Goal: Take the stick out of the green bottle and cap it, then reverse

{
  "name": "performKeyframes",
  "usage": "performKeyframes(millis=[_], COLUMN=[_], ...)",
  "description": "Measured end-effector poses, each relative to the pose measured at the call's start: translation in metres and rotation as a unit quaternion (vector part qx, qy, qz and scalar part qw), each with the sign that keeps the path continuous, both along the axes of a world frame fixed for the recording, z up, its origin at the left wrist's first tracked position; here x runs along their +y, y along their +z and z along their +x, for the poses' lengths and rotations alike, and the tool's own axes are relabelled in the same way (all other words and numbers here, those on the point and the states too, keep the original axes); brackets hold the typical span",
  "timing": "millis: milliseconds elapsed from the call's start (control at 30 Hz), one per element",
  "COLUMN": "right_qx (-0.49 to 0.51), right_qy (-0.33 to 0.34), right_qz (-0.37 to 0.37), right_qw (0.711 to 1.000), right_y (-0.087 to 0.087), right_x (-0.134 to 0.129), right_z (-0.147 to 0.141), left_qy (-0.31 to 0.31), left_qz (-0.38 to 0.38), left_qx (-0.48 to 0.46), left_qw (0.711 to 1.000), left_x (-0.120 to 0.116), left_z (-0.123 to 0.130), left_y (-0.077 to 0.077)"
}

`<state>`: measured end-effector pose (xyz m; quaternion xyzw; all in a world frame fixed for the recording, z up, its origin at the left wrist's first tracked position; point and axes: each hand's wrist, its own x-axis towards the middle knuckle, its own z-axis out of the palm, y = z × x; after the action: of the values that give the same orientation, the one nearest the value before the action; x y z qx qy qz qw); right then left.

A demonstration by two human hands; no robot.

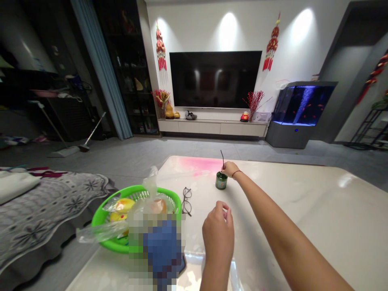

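Note:
My right hand (pixel 232 169) reaches across the white table. Its fingers pinch a thin dark stick (pixel 222 157) that rises above the fingertips, right over the mouth of a small green glass jar (pixel 221 182). The jar stands upright and has a pale label. Where the stick's lower end sits is hidden by the fingers. Closer to me, my left hand (pixel 218 226) hovers above the table with its fingers loosely curled in, and nothing shows in it. A pair of eyeglasses (pixel 187 201) lies to the left of the jar.
A green plastic basket (pixel 98 220) with wrapped food and clear bags sits at the table's left. A blurred blue patch covers its near side, beside a dark phone-like edge (pixel 183 264). Beyond the table (pixel 287 194) are a television (pixel 216 80) and a lit aquarium (pixel 300 106).

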<state>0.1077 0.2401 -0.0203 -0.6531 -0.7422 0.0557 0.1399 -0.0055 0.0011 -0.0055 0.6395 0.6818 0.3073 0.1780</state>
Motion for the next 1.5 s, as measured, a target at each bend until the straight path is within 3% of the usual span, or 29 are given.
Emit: performKeyframes(millis=[500,1067,1500], right_qx=[-0.084,-0.144,-0.134], right_qy=[0.014,0.050,0.029], right_qz=[0.008,-0.056,-0.079], right_qw=[0.996,0.987,0.987], right_y=[0.010,0.020,0.025], right_x=[-0.013,0.002,0.007], right_z=[-0.007,-0.007,-0.011], left_qy=[0.004,-0.003,-0.026], left_qz=[0.015,-0.009,-0.023], left_qx=[-0.016,-0.057,-0.060], left_qw=[1.000,0.998,0.998], left_x=[-0.002,0.001,-0.004], left_z=[0.001,0.002,0.004], left_y=[0.001,0.000,0.001])
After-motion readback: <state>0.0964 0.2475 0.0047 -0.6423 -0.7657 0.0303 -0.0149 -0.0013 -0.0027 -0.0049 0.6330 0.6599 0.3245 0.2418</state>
